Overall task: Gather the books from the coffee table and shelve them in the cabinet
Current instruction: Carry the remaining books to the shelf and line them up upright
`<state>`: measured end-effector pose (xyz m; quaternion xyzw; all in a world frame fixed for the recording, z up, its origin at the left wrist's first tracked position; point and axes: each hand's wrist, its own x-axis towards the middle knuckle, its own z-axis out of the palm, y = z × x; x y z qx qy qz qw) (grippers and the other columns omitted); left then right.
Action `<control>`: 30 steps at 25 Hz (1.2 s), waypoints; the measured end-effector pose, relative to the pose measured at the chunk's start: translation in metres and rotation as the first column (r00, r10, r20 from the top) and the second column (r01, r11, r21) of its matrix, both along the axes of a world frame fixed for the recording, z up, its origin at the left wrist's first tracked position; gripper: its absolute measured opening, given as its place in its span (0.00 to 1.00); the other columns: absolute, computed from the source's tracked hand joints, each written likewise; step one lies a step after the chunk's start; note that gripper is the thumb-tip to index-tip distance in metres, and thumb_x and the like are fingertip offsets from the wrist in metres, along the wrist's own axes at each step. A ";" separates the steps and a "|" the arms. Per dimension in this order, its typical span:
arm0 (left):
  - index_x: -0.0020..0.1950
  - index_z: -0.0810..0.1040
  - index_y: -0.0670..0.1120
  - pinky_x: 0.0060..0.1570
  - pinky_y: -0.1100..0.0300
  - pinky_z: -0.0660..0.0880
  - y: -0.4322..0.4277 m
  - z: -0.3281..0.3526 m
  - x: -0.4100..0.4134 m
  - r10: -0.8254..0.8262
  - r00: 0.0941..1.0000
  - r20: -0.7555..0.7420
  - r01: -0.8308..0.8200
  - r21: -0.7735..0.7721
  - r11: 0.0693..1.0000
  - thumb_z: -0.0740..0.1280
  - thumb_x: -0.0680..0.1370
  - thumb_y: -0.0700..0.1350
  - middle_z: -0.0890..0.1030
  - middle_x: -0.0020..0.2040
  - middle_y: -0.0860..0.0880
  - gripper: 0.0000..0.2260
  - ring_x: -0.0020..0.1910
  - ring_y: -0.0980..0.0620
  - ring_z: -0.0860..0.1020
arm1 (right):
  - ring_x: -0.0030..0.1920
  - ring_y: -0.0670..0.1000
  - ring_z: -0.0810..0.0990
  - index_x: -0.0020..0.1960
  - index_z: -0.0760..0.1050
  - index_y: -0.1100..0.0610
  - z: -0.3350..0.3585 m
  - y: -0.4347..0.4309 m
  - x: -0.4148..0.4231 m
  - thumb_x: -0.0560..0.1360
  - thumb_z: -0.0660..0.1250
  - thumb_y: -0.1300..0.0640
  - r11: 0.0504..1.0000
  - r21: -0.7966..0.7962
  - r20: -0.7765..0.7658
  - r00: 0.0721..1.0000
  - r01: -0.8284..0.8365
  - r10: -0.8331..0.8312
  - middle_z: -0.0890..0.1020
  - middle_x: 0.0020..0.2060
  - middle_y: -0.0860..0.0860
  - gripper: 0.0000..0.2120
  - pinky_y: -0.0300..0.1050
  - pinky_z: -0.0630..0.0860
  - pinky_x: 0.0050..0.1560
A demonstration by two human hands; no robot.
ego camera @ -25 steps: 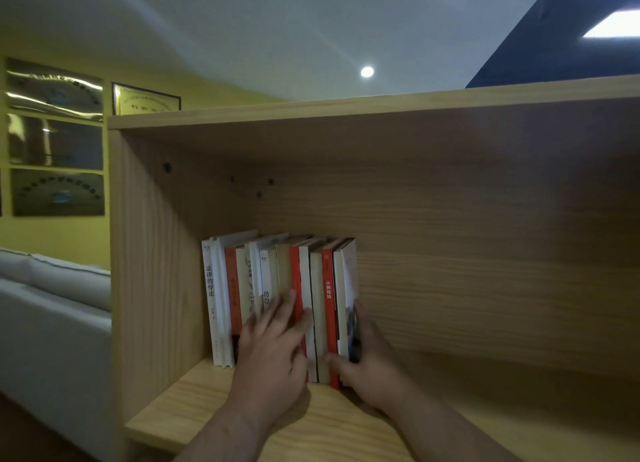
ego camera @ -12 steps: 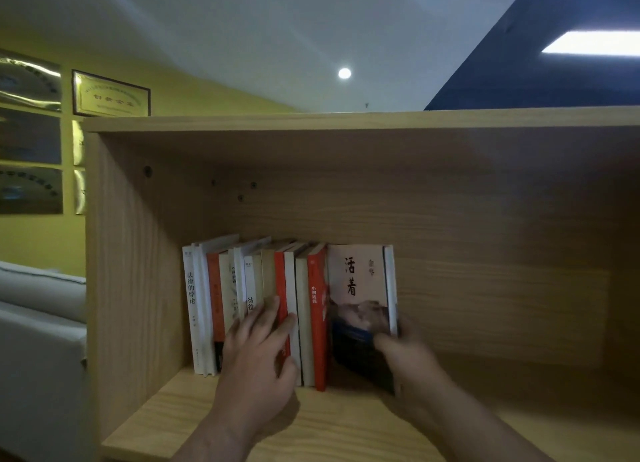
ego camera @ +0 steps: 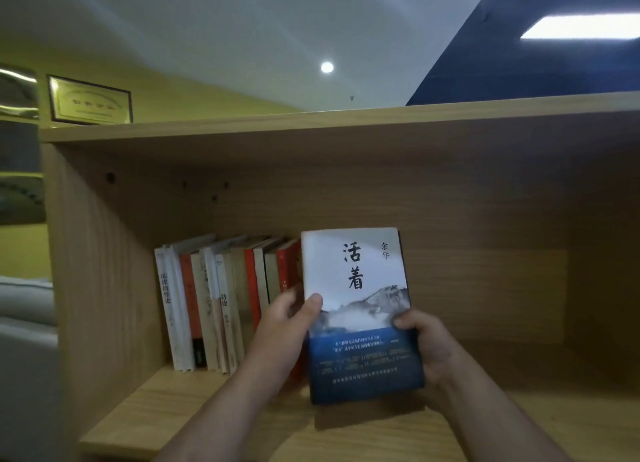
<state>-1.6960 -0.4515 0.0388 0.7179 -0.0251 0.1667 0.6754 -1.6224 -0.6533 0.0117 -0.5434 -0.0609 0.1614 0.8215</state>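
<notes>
While the book (ego camera: 356, 288) is hovering cover-out at the right end of the shelved row (ego camera: 214, 299) in the cabinet (ego camera: 173, 409), I am pinching its side edges with left hand (ego camera: 280, 326) and right hand (ego camera: 429, 344) | judging it stiff, light, slick-jacketed | gripping nearer the spine is looking safest.

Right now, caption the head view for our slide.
Left hand and right hand hold a white-and-blue book beside shelved books in the cabinet.

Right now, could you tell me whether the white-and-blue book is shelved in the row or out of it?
Out: the left hand and right hand hold the white-and-blue book cover-forward before the row of upright books.
</notes>
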 end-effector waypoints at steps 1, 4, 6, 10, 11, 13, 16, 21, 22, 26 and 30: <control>0.58 0.77 0.51 0.40 0.56 0.81 -0.001 0.005 0.002 -0.028 0.999 -0.033 0.023 -0.137 0.990 0.67 0.80 0.46 0.87 0.50 0.50 0.08 0.45 0.51 0.86 | 0.46 0.64 0.82 0.60 0.78 0.62 -0.001 0.000 -0.001 0.71 0.64 0.62 0.998 -0.065 0.007 1.000 -0.017 0.018 0.84 0.47 0.64 0.18 0.60 0.77 0.51; 0.55 0.79 0.48 0.41 0.51 0.83 0.002 0.013 0.010 0.057 0.998 -0.037 -0.063 -0.185 0.981 0.68 0.79 0.40 0.87 0.48 0.48 0.06 0.45 0.47 0.87 | 0.51 0.64 0.84 0.61 0.79 0.57 -0.006 0.007 0.001 0.76 0.70 0.55 0.990 -0.139 0.020 1.000 -0.016 0.019 0.86 0.53 0.62 0.15 0.62 0.79 0.56; 0.50 0.78 0.50 0.36 0.57 0.81 -0.001 0.013 0.016 0.203 0.979 0.003 -0.203 -0.058 0.978 0.68 0.79 0.41 0.85 0.47 0.50 0.04 0.43 0.51 0.85 | 0.58 0.63 0.83 0.58 0.79 0.48 -0.010 0.017 0.007 0.75 0.74 0.50 0.989 -0.126 0.128 0.989 0.084 -0.068 0.84 0.59 0.57 0.13 0.67 0.78 0.60; 0.53 0.78 0.48 0.36 0.64 0.77 -0.015 0.002 0.025 0.453 0.883 0.125 -0.461 0.051 0.886 0.69 0.79 0.43 0.84 0.52 0.48 0.04 0.47 0.52 0.83 | 0.63 0.51 0.78 0.59 0.74 0.42 -0.030 0.038 0.015 0.75 0.74 0.52 0.801 -0.424 0.523 0.836 0.423 -0.166 0.78 0.62 0.47 0.16 0.48 0.75 0.64; 0.53 0.78 0.47 0.36 0.66 0.76 -0.018 -0.002 0.027 0.485 0.859 0.162 -0.502 0.084 0.861 0.68 0.79 0.43 0.84 0.53 0.47 0.04 0.49 0.50 0.83 | 0.62 0.50 0.77 0.64 0.74 0.45 -0.034 0.042 0.014 0.75 0.75 0.52 0.759 -0.496 0.558 0.825 0.421 -0.093 0.78 0.60 0.47 0.20 0.45 0.75 0.62; 0.51 0.76 0.46 0.36 0.71 0.72 -0.021 -0.009 0.030 0.525 0.817 0.237 -0.569 0.196 0.798 0.68 0.80 0.45 0.83 0.52 0.45 0.03 0.51 0.47 0.83 | 0.62 0.49 0.77 0.72 0.70 0.48 -0.041 0.049 0.013 0.75 0.75 0.51 0.716 -0.601 0.563 0.824 0.356 0.063 0.77 0.62 0.46 0.28 0.44 0.76 0.61; 0.55 0.79 0.44 0.45 0.65 0.78 -0.019 -0.012 0.034 0.537 0.781 0.318 -0.615 0.242 0.751 0.69 0.79 0.45 0.78 0.53 0.48 0.07 0.53 0.47 0.81 | 0.62 0.47 0.77 0.77 0.63 0.44 -0.043 0.052 0.011 0.73 0.76 0.50 0.671 -0.678 0.559 0.803 0.300 0.206 0.74 0.64 0.41 0.37 0.41 0.74 0.62; 0.58 0.72 0.52 0.42 0.58 0.83 -0.001 -0.006 0.034 0.509 0.790 0.341 -0.613 0.440 0.657 0.71 0.76 0.52 0.83 0.56 0.49 0.14 0.51 0.51 0.84 | 0.65 0.45 0.75 0.73 0.53 0.30 -0.036 0.055 0.002 0.72 0.77 0.50 0.683 -0.684 0.564 0.780 0.257 0.270 0.68 0.63 0.30 0.43 0.41 0.73 0.67; 0.59 0.70 0.51 0.41 0.59 0.83 0.005 -0.005 0.033 0.487 0.814 0.316 -0.580 0.450 0.679 0.71 0.76 0.52 0.83 0.55 0.49 0.16 0.50 0.51 0.84 | 0.68 0.46 0.73 0.75 0.52 0.31 -0.035 0.058 0.000 0.71 0.77 0.48 0.678 -0.689 0.568 0.772 0.257 0.284 0.68 0.66 0.31 0.45 0.43 0.71 0.70; 0.64 0.71 0.54 0.50 0.61 0.78 0.044 -0.025 0.013 0.362 0.873 0.328 -0.487 0.639 0.595 0.67 0.77 0.58 0.80 0.56 0.53 0.18 0.53 0.56 0.79 | 0.78 0.45 0.63 0.81 0.44 0.35 -0.029 0.074 -0.007 0.68 0.77 0.42 0.625 -0.742 0.542 0.767 0.245 0.343 0.63 0.79 0.41 0.54 0.46 0.62 0.77; 0.78 0.43 0.62 0.77 0.52 0.44 0.086 -0.056 0.014 0.314 0.865 0.391 -0.484 0.814 0.322 0.66 0.74 0.64 0.41 0.80 0.58 0.41 0.79 0.56 0.41 | 0.80 0.48 0.59 0.79 0.33 0.35 -0.021 0.087 -0.010 0.71 0.76 0.44 0.559 -0.792 0.519 0.753 0.247 0.403 0.56 0.82 0.44 0.58 0.48 0.62 0.78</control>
